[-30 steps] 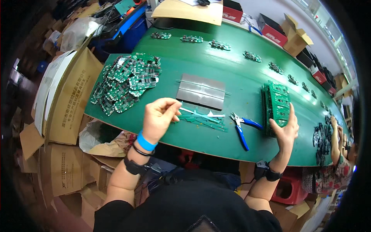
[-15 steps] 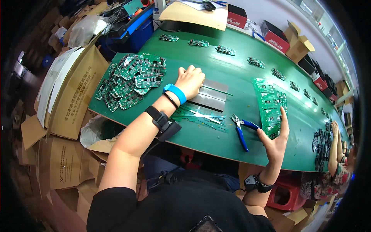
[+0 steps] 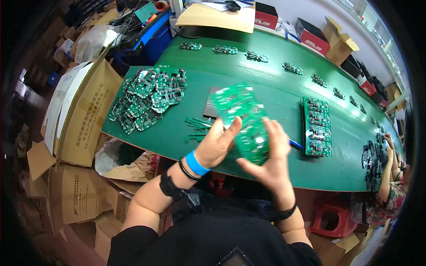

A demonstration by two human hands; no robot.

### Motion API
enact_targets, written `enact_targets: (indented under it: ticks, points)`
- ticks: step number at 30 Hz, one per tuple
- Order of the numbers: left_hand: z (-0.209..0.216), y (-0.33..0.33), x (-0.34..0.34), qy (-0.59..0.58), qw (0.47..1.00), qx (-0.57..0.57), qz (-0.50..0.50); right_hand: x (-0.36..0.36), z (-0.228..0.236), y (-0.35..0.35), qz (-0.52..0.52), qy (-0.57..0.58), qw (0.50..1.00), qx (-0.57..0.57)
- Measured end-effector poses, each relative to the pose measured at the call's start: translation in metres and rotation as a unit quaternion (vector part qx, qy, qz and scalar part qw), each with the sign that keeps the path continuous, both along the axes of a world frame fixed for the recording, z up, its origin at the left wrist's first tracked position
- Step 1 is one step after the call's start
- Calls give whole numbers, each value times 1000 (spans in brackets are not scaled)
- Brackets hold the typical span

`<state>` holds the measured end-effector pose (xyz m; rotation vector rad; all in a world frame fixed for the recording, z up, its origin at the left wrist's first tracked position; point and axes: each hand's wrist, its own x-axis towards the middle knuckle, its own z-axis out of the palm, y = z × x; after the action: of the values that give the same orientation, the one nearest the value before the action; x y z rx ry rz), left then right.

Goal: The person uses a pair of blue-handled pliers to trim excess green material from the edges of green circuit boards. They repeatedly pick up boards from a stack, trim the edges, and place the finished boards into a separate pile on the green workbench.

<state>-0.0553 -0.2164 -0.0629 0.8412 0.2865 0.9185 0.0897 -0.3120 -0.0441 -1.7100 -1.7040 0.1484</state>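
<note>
Both hands have shifted since half a second ago: the left hand (image 3: 216, 144) has drawn back from the grey metal block (image 3: 210, 110), and the right hand (image 3: 275, 157) has come inward from the right part of the green table (image 3: 199, 73). Between them a green circuit-board panel (image 3: 246, 124), blurred by motion, is now held slanting above the middle of the table, hiding most of the block.

The left hand grasps the panel's near left edge, its thumb lying along the surface. The right hand is at the panel's right edge, thumb spread from the fingers; whether it grips the panel or only touches it cannot be told.

To the right, a stack of similar panels (image 3: 317, 128) stands on the table, with a blue handle of the cutters (image 3: 295, 144) showing just beside it. Thin green strips (image 3: 195, 127) lie near the left hand, and farther left is a heap of loose circuit boards (image 3: 151, 97). Small board assemblies (image 3: 257, 56) run in a spaced row along the far side. At the far right, a co-worker's hand (image 3: 389, 153) is near a cluster of black parts (image 3: 369, 164).
</note>
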Motion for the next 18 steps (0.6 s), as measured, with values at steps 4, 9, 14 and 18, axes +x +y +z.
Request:
enact_targets:
  ticks: [4, 9, 14, 18]
  points:
    - [-4, 12, -16, -65, 983, -155, 77, -1, 0, 2, 45, -7, 998, -35]
    - [-10, 23, -67, -118, 963, -244, -3, 68, -26, -32, -107, -172, 970, -136]
    - [-28, 26, -79, -128, 959, -254, 14, 58, -37, -46, -118, -164, 968, -147]
    - [-30, 19, -83, -208, 947, -247, -8, 57, -39, -41, -136, -10, 989, -61]
